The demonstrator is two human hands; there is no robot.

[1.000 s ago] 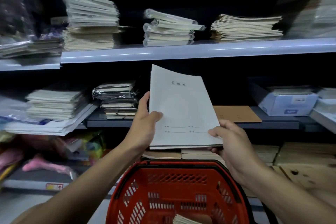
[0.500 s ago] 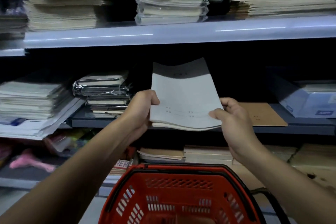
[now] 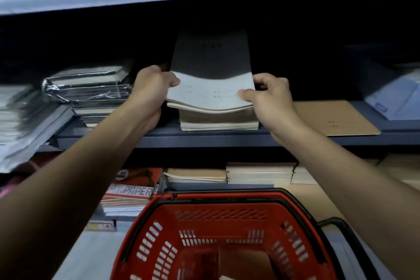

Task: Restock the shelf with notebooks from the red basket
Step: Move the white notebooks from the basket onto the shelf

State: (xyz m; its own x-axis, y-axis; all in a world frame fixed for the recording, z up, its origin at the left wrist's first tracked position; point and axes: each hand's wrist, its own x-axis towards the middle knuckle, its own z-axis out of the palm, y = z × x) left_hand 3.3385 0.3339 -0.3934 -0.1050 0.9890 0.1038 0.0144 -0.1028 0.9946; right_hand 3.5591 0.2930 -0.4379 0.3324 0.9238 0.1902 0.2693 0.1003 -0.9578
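Head view: dim grey shelf (image 3: 227, 136)

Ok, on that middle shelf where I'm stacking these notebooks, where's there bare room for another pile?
Bare shelf shows only between the foil-wrapped stack and the notebook pile, where your left hand sits. Right of the pile lies a flat brown notebook. Far left is crowded; the back is too dark to judge.

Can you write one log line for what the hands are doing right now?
left hand grips notebooks | right hand pinches them | over shelf stack
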